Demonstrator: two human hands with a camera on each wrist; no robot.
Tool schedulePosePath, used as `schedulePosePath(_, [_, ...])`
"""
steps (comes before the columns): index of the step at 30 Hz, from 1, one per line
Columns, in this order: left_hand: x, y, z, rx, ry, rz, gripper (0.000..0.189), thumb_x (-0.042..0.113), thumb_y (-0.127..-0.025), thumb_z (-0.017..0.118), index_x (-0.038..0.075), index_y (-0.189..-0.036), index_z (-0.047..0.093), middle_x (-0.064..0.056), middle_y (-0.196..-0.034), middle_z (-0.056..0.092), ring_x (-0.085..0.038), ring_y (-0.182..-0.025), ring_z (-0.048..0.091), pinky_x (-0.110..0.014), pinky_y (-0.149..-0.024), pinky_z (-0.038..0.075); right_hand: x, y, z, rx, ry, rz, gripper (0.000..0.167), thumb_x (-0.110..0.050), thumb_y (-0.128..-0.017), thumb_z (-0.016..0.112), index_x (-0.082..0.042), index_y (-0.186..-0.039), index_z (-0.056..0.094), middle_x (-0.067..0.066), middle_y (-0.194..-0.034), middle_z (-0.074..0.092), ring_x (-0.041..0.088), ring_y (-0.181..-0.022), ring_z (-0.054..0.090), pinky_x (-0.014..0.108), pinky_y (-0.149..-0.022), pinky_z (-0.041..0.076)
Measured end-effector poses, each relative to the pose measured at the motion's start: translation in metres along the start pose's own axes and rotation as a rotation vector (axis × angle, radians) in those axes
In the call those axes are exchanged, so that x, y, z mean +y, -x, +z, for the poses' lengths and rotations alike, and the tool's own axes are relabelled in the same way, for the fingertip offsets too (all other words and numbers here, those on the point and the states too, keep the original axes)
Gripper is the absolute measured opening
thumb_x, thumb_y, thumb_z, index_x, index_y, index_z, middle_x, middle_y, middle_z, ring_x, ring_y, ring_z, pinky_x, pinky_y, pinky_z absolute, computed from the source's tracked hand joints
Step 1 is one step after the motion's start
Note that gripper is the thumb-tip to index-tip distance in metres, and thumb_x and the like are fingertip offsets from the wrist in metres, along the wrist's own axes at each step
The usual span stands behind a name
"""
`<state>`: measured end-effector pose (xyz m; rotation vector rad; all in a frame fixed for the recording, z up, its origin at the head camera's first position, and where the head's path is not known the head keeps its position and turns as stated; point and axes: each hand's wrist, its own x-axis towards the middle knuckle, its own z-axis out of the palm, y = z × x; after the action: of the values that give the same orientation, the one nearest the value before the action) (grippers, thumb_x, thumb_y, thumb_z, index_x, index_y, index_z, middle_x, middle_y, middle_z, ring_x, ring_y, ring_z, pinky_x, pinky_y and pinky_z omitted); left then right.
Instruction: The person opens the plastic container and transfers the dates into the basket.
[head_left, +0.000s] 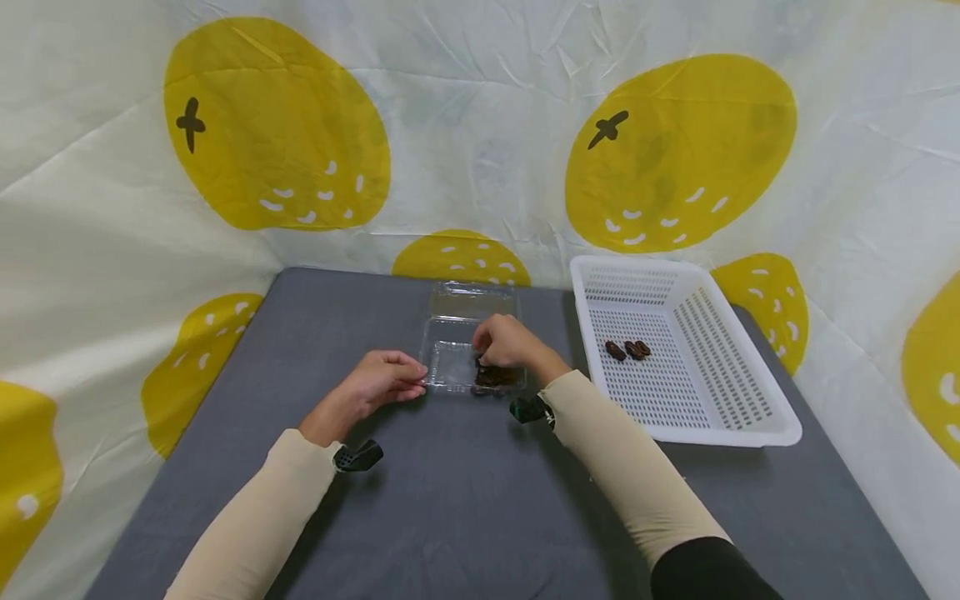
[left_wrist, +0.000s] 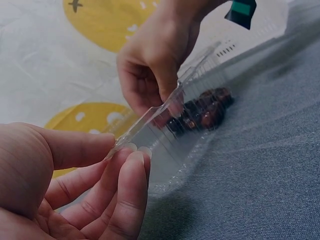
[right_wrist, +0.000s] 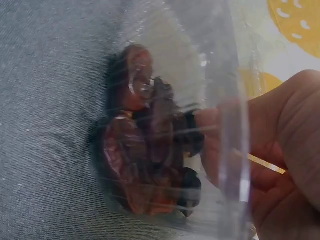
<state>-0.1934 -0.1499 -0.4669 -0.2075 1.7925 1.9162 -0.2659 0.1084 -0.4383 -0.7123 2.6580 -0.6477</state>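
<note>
A clear plastic clamshell box (head_left: 450,364) lies on the table with its lid raised toward the back. My left hand (head_left: 382,382) pinches the box's near left rim between thumb and fingers, seen closely in the left wrist view. Inside the box, at its right end, several dark brown wrinkled dates (right_wrist: 130,155) are bunched together. My right hand (head_left: 504,342) reaches down over the rim, pinching a date at the edge of the bunch with thumb and fingertips. The box wall partly blurs that grip in the right wrist view.
To the right stands a white perforated plastic basket (head_left: 750,432), with a few more dates (head_left: 627,350) on its floor. A grey cloth covers the table (head_left: 450,500). Behind it hangs a white sheet (head_left: 480,150) printed with yellow fruit.
</note>
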Motion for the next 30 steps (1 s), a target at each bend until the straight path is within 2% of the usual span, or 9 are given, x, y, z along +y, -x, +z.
schedulePosePath(4, [0.0013,-0.0005,-0.0003,0.005,0.003,0.002,0.015,0.004,-0.098,0.070,-0.005,-0.110,0.069,-0.009,-0.087,0.077,-0.013,-0.070,0.074,-0.025,-0.066,0.064,-0.0007,-0.0037,0.0022,0.004,0.091,-0.032,0.021,0.001,-0.082,0.073,-0.009,-0.099,0.080,0.006,-0.099,0.079,0.023,-0.096,0.073,0.038,-0.088,0.061])
schedulePosePath(8, [0.0011,-0.0011,-0.0003,0.003,0.002,0.006,0.016,0.004,-0.098,0.069,-0.006,-0.110,0.069,-0.008,-0.085,0.077,-0.013,-0.069,0.074,-0.024,-0.066,0.064,-0.0004,-0.0063,0.0051,0.013,0.117,-0.037,0.019,-0.001,-0.082,0.073,-0.011,-0.097,0.081,0.004,-0.096,0.079,0.021,-0.092,0.073,0.037,-0.086,0.061])
schedulePosePath(16, [-0.0020,-0.0029,-0.0006,-0.005,0.008,0.001,0.018,0.003,-0.098,0.069,-0.008,-0.112,0.069,-0.006,-0.082,0.076,-0.013,-0.069,0.074,-0.024,-0.066,0.064,0.0015,-0.0057,0.0094,0.012,0.080,-0.039,0.014,-0.001,-0.085,0.078,-0.009,-0.096,0.080,0.005,-0.093,0.079,0.019,-0.088,0.072,0.035,-0.083,0.062])
schedulePosePath(23, [-0.0023,-0.0023,-0.0010,-0.014,0.022,0.023,0.013,0.002,-0.097,0.070,-0.006,-0.107,0.070,-0.007,-0.083,0.076,-0.013,-0.068,0.074,-0.024,-0.066,0.064,-0.0002,-0.0031,0.0082,0.022,0.052,-0.036,0.014,-0.002,-0.086,0.080,-0.008,-0.098,0.081,0.006,-0.094,0.080,0.020,-0.089,0.074,0.034,-0.083,0.063])
schedulePosePath(28, [-0.0035,-0.0031,-0.0005,-0.021,0.018,0.014,0.023,0.003,-0.098,0.070,-0.012,-0.115,0.066,-0.006,-0.081,0.076,-0.012,-0.068,0.074,-0.024,-0.066,0.064,0.0017,-0.0012,0.0093,0.039,-0.040,-0.034,0.013,0.001,-0.089,0.074,-0.005,-0.099,0.081,0.007,-0.091,0.079,0.017,-0.084,0.072,0.033,-0.080,0.062])
schedulePosePath(30, [-0.0036,-0.0033,-0.0002,-0.018,0.018,0.013,0.025,0.003,-0.098,0.070,-0.013,-0.117,0.065,-0.006,-0.081,0.076,-0.012,-0.068,0.074,-0.024,-0.065,0.064,0.0025,-0.0005,0.0094,0.049,-0.045,-0.045,0.016,0.001,-0.090,0.069,-0.003,-0.101,0.080,0.007,-0.089,0.078,0.017,-0.080,0.069,0.033,-0.080,0.061])
